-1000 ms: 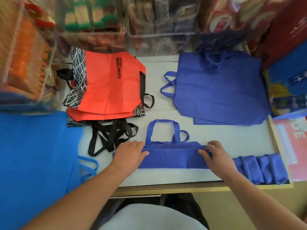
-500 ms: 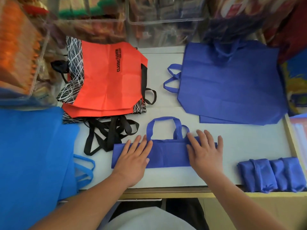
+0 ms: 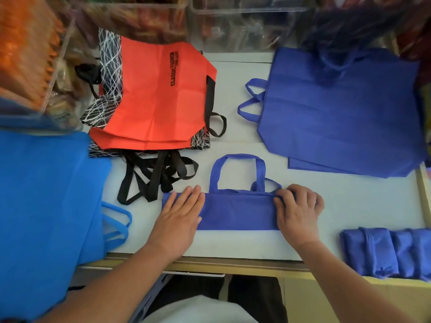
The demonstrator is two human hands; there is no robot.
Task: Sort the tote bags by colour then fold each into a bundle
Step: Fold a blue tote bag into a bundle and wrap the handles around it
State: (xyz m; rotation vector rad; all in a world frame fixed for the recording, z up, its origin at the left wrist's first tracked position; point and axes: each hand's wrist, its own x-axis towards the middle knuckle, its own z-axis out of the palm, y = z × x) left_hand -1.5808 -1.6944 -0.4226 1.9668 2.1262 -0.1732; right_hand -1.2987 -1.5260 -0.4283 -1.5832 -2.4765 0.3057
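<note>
Violet-blue fabric tote bag (image 3: pixel 238 210), lower centre, half-folded: left hand (image 3: pixel 179 215) flat on it, right hand (image 3: pixel 298 210) gripping its end; rolled violet-blue bundles (image 3: pixel 382 252) done lower right, flat violet-blue stack (image 3: pixel 338 117) upper right pending.

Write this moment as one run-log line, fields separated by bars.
step: folding blue tote | left hand: flat on it | right hand: grips its end | bundles: at right
</note>
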